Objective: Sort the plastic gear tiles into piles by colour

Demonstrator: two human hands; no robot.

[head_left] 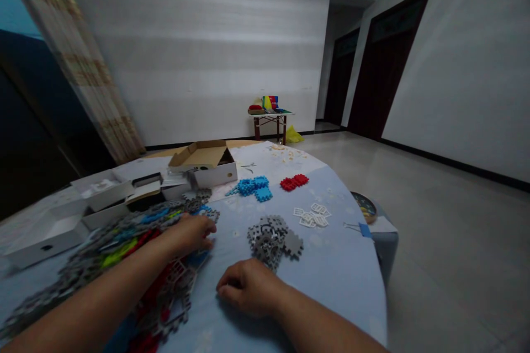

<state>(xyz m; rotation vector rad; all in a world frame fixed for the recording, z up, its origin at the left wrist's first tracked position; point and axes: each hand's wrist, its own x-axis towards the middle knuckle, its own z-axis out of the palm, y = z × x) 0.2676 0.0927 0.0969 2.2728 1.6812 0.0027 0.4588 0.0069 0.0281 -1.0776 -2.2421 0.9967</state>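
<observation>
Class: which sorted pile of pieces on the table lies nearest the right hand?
The grey pile, just beyond the right hand; the blue, red and white piles lie farther back.

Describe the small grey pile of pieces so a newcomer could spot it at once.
On the round table with the blue cloth, look just beyond the right hand. The grey pile sits alone mid-table: all grey, unlike the blue and red clusters farther back.

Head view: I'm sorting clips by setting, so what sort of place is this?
Probably a sparse room in a home: bare white walls, dark wooden doors, a tiled floor, and a cloth-covered table strewn with plastic building pieces.
</observation>
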